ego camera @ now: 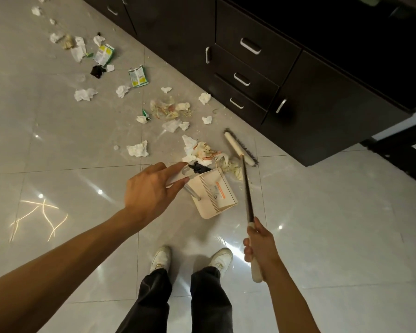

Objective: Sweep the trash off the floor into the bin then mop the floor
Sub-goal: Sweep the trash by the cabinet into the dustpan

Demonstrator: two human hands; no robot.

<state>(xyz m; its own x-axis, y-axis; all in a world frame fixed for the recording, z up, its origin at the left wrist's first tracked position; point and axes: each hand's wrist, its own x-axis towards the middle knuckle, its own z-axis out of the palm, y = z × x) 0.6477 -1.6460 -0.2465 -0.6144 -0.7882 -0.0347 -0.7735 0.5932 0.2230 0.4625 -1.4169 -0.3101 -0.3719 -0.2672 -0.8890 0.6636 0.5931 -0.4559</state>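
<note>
Cream plastic forms the dustpan [216, 188]. It is an upright type with a row of comb teeth along one side and an orange strip on a label. It stands on the glossy pale tiled floor [322, 224], with its mouth turned away from the person toward a trash pile [202, 150]. The pile is crumpled white tissue, pale vegetable scraps and one black scrap [198, 168] that lies at the pan's edge.

The left hand [149, 191] holds the pan's white handle between the thumb and the rather straight fingers, so the pan is just beyond and to the right of this hand.

The broom [246, 188] has a thin dark pole, a cream grip at the near end and a long cream head [238, 146] with dark bristles. The right hand [261, 246] is closed firmly round the grip. The pole runs from it up and away, along the right side of the dustpan. The head rests on the floor, touching the right edge of the pile, near the dark cabinets [322, 104].

More tissues [137, 150] and two green packets [138, 76] lie scattered further away, well apart from both hands. White shoes [161, 258] stand on the tiles below the pan.
</note>
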